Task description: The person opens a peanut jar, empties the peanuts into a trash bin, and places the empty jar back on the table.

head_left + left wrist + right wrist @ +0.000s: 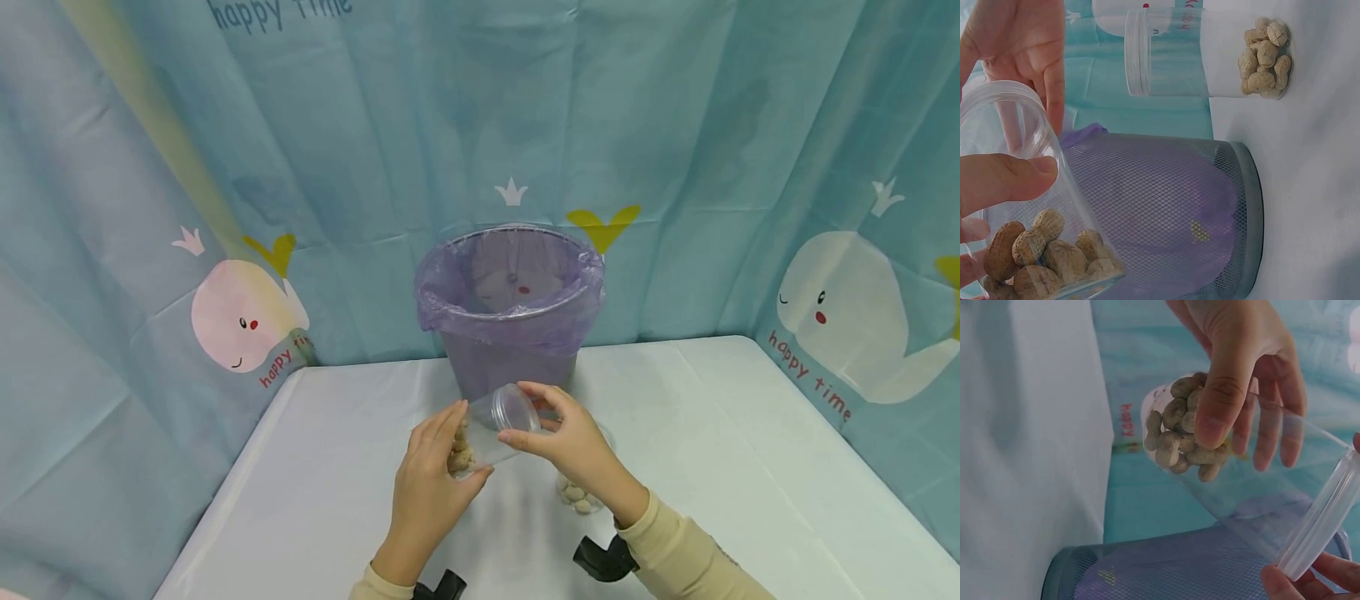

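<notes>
My left hand (435,487) grips the lower end of a clear plastic jar (487,437), which is tilted with its lid end up to the right. Peanuts in shells (1063,259) lie heaped at the jar's bottom end. The fingers and thumb of my right hand (573,442) hold the edge of the clear lid (1319,519), which sits on the jar's mouth. A second clear jar (1175,53) with peanuts (1266,59) in its bottom stands upright on the table, partly hidden behind my right hand in the head view.
A mesh bin (510,367) lined with a purple bag (517,329) stands just beyond the hands, near the table's back edge. The white table (300,500) meets a blue curtain (360,167) with whale prints at the back and sides.
</notes>
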A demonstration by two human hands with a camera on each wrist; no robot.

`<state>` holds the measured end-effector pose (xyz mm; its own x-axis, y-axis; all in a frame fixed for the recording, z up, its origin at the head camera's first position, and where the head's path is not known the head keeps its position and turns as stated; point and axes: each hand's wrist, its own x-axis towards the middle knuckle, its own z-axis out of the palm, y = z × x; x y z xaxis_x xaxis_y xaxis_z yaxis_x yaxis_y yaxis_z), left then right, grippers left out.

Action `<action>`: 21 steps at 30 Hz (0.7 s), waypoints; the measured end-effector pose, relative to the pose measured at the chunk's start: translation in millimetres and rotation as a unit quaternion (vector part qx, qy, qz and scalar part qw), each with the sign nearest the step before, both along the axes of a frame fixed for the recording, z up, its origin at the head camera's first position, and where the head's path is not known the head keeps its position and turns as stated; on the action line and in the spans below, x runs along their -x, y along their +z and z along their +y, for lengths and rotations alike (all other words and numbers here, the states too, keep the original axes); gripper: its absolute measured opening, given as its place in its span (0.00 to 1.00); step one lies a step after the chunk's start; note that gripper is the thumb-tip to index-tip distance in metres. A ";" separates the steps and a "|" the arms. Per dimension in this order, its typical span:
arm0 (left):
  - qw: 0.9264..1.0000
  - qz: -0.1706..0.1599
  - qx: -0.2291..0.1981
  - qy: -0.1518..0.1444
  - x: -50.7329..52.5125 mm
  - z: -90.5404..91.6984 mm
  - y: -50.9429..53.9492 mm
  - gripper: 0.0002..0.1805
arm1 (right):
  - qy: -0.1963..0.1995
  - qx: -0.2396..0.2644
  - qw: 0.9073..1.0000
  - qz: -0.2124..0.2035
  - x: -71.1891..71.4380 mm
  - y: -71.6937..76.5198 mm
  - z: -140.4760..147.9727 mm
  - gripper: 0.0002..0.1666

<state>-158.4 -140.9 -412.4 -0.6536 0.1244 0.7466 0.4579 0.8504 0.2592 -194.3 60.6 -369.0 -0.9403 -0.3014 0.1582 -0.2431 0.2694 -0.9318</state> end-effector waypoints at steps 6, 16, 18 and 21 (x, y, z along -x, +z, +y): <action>1.000 0.000 0.003 0.000 0.1 0.1 0.0 0.53 | 0.015 0.001 1.000 0.012 -0.3 0.5 2.1 0.43; 1.000 -0.001 0.003 -0.002 -0.4 0.5 -0.2 0.53 | 0.014 0.001 1.000 0.013 0.2 -1.0 1.6 0.44; 1.000 -0.002 0.003 -0.001 -0.4 0.5 -0.1 0.53 | 0.018 0.005 1.000 0.013 0.5 -1.3 1.4 0.46; 1.000 0.000 0.003 0.001 0.0 0.4 0.2 0.53 | 0.019 0.009 1.000 0.010 1.0 -2.0 0.8 0.51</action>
